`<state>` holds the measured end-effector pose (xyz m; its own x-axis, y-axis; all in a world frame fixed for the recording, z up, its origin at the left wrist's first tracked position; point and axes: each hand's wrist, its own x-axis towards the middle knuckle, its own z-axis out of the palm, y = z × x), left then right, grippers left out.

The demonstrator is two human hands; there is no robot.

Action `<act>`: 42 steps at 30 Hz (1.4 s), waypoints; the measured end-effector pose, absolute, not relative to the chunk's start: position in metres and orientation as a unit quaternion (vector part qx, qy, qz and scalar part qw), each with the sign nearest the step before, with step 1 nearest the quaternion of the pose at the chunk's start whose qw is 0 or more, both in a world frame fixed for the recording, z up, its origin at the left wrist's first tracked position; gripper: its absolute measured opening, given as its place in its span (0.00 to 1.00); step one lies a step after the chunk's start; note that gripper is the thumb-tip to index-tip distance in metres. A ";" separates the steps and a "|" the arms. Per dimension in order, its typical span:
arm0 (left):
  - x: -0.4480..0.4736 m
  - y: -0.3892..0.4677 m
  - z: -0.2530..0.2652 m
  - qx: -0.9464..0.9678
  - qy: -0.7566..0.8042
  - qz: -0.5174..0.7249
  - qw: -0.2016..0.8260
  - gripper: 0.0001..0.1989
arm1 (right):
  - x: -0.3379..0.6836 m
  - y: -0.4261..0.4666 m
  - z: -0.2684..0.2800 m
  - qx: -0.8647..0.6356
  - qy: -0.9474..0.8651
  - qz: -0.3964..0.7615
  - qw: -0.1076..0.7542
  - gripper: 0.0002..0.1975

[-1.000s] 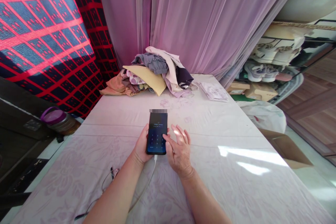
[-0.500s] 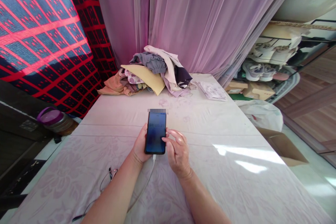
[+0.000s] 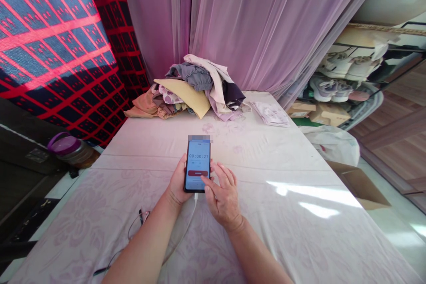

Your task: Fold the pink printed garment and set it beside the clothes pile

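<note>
My left hand (image 3: 176,184) grips a dark smartphone (image 3: 197,165) upright above the pale floral bedsheet (image 3: 140,199). Its screen is lit, showing a timer readout and a red bar. A white cable (image 3: 186,226) runs from the phone's bottom edge back toward me. My right hand (image 3: 222,196) sits just right of the phone, fingers spread, with the thumb touching the lower part of the screen.
A heap of mixed clothes (image 3: 195,91) lies at the bed's far end, a folded patterned cloth (image 3: 271,114) beside it. Lilac curtains hang behind. A purple-lidded jar (image 3: 68,148) stands left; shoe shelves (image 3: 346,80) and a cardboard box (image 3: 361,184) are right. Thin wires (image 3: 138,226) lie near my left forearm.
The phone screen went from a dark keypad to a bright timer page. My right hand's thumb shifted lower on the screen; the fingers spread again.
</note>
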<state>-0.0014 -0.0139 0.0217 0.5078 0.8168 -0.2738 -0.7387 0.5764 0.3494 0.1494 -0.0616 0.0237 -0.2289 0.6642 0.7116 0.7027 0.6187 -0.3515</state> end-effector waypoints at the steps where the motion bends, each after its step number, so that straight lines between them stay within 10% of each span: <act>1: -0.001 -0.014 0.021 0.091 0.212 0.449 0.863 0.32 | 0.149 -0.061 0.023 -0.440 -0.784 -0.025 0.437 0.14; 42: -0.002 -0.015 0.027 0.099 0.238 0.434 0.863 0.33 | 0.146 -0.056 0.018 -0.449 -0.790 -0.033 0.417 0.15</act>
